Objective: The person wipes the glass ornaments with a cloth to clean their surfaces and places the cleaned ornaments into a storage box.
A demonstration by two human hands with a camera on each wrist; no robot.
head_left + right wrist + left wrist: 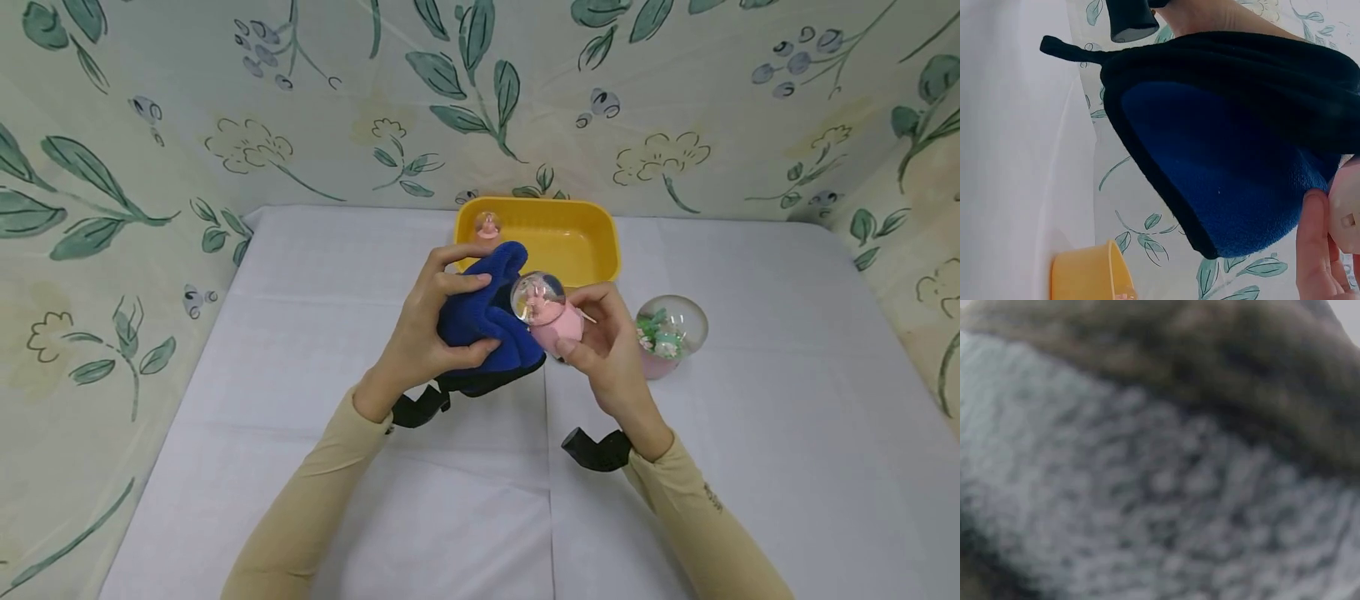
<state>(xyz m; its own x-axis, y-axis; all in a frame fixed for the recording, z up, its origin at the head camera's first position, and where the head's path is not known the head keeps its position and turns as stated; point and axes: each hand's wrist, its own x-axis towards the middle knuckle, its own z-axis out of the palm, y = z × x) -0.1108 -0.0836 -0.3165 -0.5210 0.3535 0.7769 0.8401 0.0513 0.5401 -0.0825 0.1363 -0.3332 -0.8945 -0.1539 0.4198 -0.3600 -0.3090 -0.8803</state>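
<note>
A folded blue cloth (472,321) with a dark edge is gripped in my left hand (416,329), thumb in front and fingers over the top. My right hand (611,350) holds a small snow globe (557,325) by its pink base, the clear dome tilted toward the cloth and right at its folds. In the right wrist view the cloth (1210,169) hangs wide, with a dark loop at one corner, and fingertips (1316,219) touch the pink base (1344,206). The left wrist view shows only a blurred, grey textured surface close to the lens.
Behind the hands stands a yellow tray (611,250) with another small pink snow globe (487,227) in its left end. A larger snow globe (667,333) with greenery inside stands right of my right hand. White cloth (300,333) covers the table, backed by a floral curtain (337,108).
</note>
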